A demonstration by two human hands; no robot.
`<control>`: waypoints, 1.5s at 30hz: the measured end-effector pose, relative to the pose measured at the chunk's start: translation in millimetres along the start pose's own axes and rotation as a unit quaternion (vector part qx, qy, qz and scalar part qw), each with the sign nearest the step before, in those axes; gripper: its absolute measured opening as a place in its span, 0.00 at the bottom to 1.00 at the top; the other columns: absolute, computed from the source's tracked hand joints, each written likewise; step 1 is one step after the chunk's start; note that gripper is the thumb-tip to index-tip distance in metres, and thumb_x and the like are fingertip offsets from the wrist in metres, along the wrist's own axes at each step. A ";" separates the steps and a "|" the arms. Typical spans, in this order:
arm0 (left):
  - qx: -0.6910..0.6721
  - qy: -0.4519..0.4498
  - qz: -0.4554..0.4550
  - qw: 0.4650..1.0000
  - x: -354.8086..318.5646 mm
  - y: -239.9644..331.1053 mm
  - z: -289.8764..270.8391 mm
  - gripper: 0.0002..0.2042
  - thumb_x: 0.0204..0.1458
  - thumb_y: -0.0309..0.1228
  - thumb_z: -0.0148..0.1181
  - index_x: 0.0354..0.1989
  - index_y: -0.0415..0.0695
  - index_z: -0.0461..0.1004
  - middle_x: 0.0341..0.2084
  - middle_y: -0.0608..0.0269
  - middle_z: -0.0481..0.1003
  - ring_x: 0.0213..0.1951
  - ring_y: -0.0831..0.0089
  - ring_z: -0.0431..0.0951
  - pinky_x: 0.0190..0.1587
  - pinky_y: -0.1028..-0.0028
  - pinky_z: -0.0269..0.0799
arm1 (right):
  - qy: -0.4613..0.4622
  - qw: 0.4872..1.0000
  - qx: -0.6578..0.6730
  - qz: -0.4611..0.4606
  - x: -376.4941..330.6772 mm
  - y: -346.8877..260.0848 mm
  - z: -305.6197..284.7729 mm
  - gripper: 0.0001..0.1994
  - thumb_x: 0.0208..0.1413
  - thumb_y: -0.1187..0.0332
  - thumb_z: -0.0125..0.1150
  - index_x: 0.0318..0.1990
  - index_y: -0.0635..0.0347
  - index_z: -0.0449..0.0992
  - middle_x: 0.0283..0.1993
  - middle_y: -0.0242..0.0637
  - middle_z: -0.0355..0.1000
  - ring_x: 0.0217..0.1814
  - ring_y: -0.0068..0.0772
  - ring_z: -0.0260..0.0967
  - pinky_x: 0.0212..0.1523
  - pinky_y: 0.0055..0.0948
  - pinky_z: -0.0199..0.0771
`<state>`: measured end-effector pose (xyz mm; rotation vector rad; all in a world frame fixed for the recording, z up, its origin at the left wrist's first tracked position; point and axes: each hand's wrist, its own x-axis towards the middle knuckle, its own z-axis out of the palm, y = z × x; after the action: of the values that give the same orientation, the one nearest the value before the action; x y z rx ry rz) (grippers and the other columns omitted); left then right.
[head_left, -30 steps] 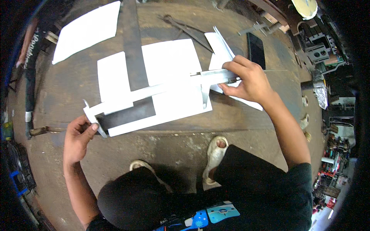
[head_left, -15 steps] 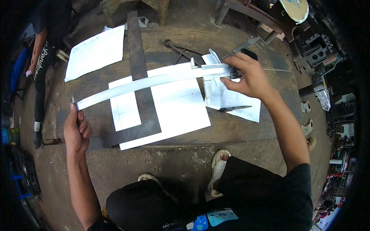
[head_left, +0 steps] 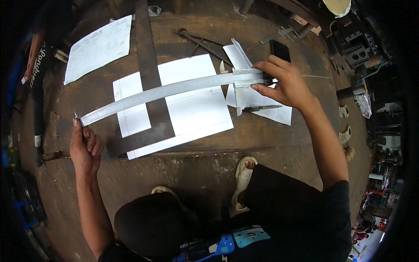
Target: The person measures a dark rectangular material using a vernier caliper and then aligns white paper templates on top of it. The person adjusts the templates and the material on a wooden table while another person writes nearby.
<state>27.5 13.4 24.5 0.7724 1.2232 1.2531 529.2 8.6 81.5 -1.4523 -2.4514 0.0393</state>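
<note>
A long steel vernier caliper (head_left: 174,89) stretches across the view, held up between my two hands above the bench. At its left end my left hand (head_left: 87,146) pinches the beam with thumb and bent fingers, and a small pointed tip stands up just beyond the thumb. My right hand (head_left: 286,83) grips the other end, thumb below and fingers above, beside the sliding jaw. That long jaw points down over white paper, and a shorter one points up. Beneath the beam lie a dark L-shaped steel square (head_left: 160,118) and white sheets with drawn lines (head_left: 196,111).
On the wooden bench (head_left: 196,146) are a printed sheet (head_left: 99,49), dark metal dividers (head_left: 198,40), a smaller caliper (head_left: 270,38), a black phone-like slab (head_left: 280,50) and a black pen (head_left: 262,108). Another person (head_left: 37,56) stands at the far left.
The bench, papers and tools sit higher and slightly left in the picture. The caliper has turned a little, showing its jaws more plainly. Both hands keep their hold.
</note>
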 end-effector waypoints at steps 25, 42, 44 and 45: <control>-0.136 0.016 0.000 0.991 -30.8 -23.9 -81.1 0.23 0.73 0.48 0.43 0.25 0.49 0.64 0.10 0.77 0.53 0.09 0.85 0.46 0.12 0.79 0.43 | 0.011 0.987 0.147 -0.066 -9.1 -53.8 -5.4 0.35 0.44 0.59 0.81 0.60 0.58 0.72 0.43 0.40 0.77 0.39 0.42 0.78 0.40 0.37 0.80; -0.190 -0.035 0.029 0.981 -51.7 -20.5 -109.6 0.25 0.74 0.47 0.41 0.21 0.52 0.59 0.08 0.76 0.52 0.07 0.85 0.46 0.08 0.80 0.42 | -0.018 0.986 0.164 -0.030 -32.6 -84.8 -35.8 0.25 0.49 0.65 0.76 0.50 0.60 0.68 0.42 0.46 0.75 0.46 0.56 0.78 0.44 0.48 0.78; -0.187 -0.042 0.037 0.981 -53.1 -19.6 -109.9 0.24 0.74 0.47 0.41 0.21 0.52 0.59 0.08 0.76 0.53 0.07 0.85 0.46 0.08 0.80 0.42 | -0.013 0.984 0.173 -0.034 -32.3 -86.3 -36.5 0.25 0.49 0.65 0.75 0.50 0.60 0.68 0.42 0.46 0.74 0.46 0.55 0.77 0.44 0.48 0.78; -0.182 -0.028 0.040 0.982 -54.3 -19.5 -109.7 0.24 0.74 0.47 0.42 0.21 0.52 0.59 0.08 0.76 0.53 0.07 0.85 0.47 0.08 0.80 0.43 | -0.011 0.983 0.177 -0.037 -32.2 -86.7 -36.7 0.25 0.49 0.65 0.75 0.50 0.60 0.68 0.41 0.46 0.74 0.46 0.55 0.77 0.45 0.48 0.77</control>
<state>-65.5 -62.5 -6.2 0.5870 0.8890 1.4597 479.2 -66.3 123.8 -1.2109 -2.3590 0.4534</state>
